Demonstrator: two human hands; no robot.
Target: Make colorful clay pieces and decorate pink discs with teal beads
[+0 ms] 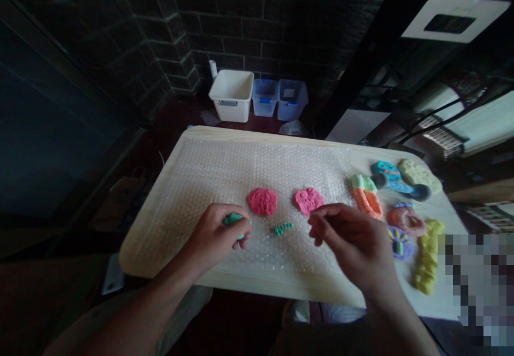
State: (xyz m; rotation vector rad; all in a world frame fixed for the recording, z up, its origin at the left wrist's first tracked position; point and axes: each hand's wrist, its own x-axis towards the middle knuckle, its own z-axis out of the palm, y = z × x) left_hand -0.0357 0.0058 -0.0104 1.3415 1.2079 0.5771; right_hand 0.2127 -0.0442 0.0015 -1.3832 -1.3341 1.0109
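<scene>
My left hand is closed around a lump of green modelling clay, which shows between thumb and fingers. My right hand hovers with thumb and fingertips pinched together; whatever they hold, if anything, is too small to name. Between the hands, a short row of small green clay balls lies on the bubble wrap. Behind it are two flattened pink clay pieces, a darker one at left and a lighter one at right, partly covered by my right fingertips.
Finished-looking clay shapes crowd the right of the wooden table: an orange and green piece, a blue dumbbell-like form, a purple disc and a yellow strip. A white bin and clear boxes stand beyond.
</scene>
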